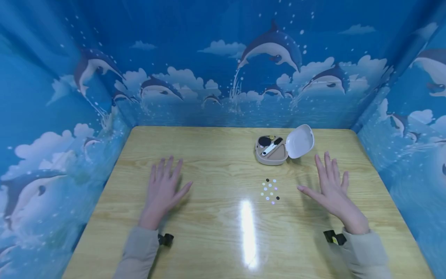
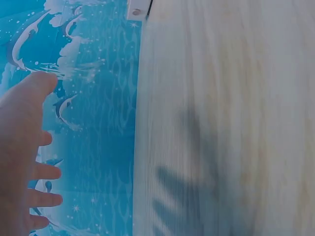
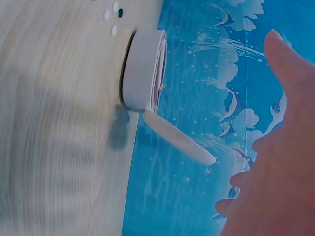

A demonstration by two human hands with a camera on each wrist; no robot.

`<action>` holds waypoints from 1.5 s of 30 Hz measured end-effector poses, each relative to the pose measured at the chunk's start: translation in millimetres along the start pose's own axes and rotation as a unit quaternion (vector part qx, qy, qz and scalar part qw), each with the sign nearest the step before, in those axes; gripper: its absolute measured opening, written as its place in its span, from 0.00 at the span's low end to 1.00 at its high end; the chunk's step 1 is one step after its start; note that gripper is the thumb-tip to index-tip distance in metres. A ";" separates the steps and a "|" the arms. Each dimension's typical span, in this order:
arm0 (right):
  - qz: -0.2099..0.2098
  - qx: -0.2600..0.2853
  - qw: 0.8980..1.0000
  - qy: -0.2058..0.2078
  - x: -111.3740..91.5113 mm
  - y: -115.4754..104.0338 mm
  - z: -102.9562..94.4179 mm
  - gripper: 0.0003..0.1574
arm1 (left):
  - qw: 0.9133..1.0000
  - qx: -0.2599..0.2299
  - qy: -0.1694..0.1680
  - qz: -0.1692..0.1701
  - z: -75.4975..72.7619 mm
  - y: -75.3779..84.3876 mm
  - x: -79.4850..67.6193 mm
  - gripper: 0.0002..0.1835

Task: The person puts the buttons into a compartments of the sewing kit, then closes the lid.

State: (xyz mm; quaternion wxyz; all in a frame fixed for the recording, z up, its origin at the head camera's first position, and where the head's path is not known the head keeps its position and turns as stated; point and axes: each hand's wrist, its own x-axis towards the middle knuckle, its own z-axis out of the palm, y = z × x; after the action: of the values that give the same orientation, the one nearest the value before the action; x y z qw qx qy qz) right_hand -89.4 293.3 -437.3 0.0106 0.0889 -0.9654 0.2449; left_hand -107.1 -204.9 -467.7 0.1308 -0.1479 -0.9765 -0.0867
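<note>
My left hand [image 1: 163, 190] is spread above the left part of the table with nothing in it; its shadow falls on the wood in the left wrist view. On the right, my right hand [image 1: 331, 190] also has its fingers spread and holds nothing. Between the hands, nearer the right one, lies a loose group of small round buttons [image 1: 271, 193], mostly pale with a few black. Behind them stands a small compartment case [image 1: 271, 161], its white lid [image 1: 300, 141] swung out to the right. Inside are a dark oval piece [image 1: 265, 141] and a white-and-black tool [image 1: 271, 147].
The wooden table [image 1: 209, 166] reaches back to a blue curtain [image 1: 195, 46] printed with dolphins, which also hangs at both sides. A bright light reflection lies at the table's middle front. Black straps [image 1: 166, 240] sit at the wrists.
</note>
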 end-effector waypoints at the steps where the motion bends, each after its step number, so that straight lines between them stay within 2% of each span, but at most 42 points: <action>1: -0.001 0.011 1.000 0.002 0.9 -1.3 0.4 0.69 | 1.000 -0.003 0.004 0.001 0.1 1.5 1.8 0.44; 7: -0.001 0.073 0.997 0.029 6.8 -10.6 3.7 0.71 | 0.999 -0.021 0.037 0.019 3.9 9.8 13.9 0.42; 12: 0.014 0.137 0.989 0.056 11.0 -15.2 9.7 0.71 | 0.998 -0.037 0.050 0.030 7.8 14.7 25.7 0.41; 16: 0.031 0.191 0.977 0.084 14.6 -17.2 17.2 0.70 | 0.997 -0.050 0.048 0.026 9.5 18.8 35.0 0.41; 19: 0.039 0.242 0.964 0.103 17.4 -19.0 24.3 0.70 | 0.997 -0.060 0.050 0.025 10.7 22.1 42.2 0.40; 23: 0.062 0.309 0.943 0.111 21.1 -21.4 32.8 0.70 | 0.996 -0.067 0.056 0.030 15.0 26.5 52.8 0.39; 29: 0.129 0.385 0.908 0.103 27.6 -23.9 41.9 0.69 | 0.994 -0.085 0.061 0.033 24.1 35.7 70.1 0.39; 32: 0.163 0.427 0.882 0.115 30.8 -27.4 45.8 0.68 | 0.993 -0.095 0.066 0.033 28.8 40.5 79.3 0.40; 37: 0.189 0.497 0.831 0.163 38.5 -31.9 56.4 0.66 | 0.989 -0.128 0.062 0.028 40.1 49.0 96.1 0.39; 42: 0.221 0.525 0.803 0.174 46.5 -30.2 67.7 0.66 | 0.986 -0.166 0.032 0.017 52.2 61.3 112.1 0.38; 45: 0.230 0.553 0.781 0.175 51.3 -27.8 73.5 0.65 | 0.984 -0.178 0.015 0.016 58.3 70.8 121.3 0.38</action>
State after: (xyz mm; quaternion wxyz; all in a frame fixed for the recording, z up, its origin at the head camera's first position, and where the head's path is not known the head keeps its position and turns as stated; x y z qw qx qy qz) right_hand -133.3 225.8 -485.6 0.0716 -0.1893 -0.6374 0.7434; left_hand -210.2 -93.9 -479.8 0.1187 -0.1832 -0.9407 -0.2598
